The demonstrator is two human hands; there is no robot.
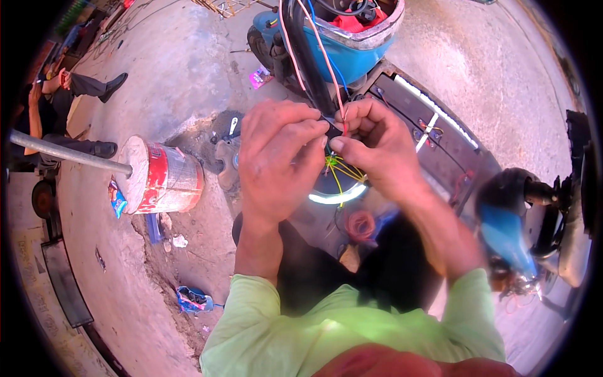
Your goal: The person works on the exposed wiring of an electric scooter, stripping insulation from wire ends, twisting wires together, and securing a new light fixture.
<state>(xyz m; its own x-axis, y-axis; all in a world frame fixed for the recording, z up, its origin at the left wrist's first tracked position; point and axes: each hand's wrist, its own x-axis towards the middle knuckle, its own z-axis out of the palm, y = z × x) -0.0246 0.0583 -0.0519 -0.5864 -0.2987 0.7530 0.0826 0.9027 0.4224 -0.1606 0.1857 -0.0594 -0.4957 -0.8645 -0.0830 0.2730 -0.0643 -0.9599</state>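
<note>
In front of me, both hands come together at a pink wire (326, 60) that runs down from the upper edge beside a blue wire (336, 69). My left hand (273, 151) is closed, its fingertips around a short black strip (333, 129); whether this is tape or sleeving I cannot tell. The fingers of my right hand (383, 141) pinch the lower, redder end of the wire, touching the strip. Below them, thin yellow-green wires (333, 164) spread over a round black part with a bright white crescent (339, 198). A thick black tube (308, 60) rises behind my fingers.
A blue vehicle body (358, 53) stands ahead, with a tray of dark battery-like blocks (421, 119) to its right. At left is a red-and-white bucket (166, 179) holding a metal pole (69, 152). Another person's leg (94, 87) shows beyond. A coiled wire (360, 226) lies between my knees.
</note>
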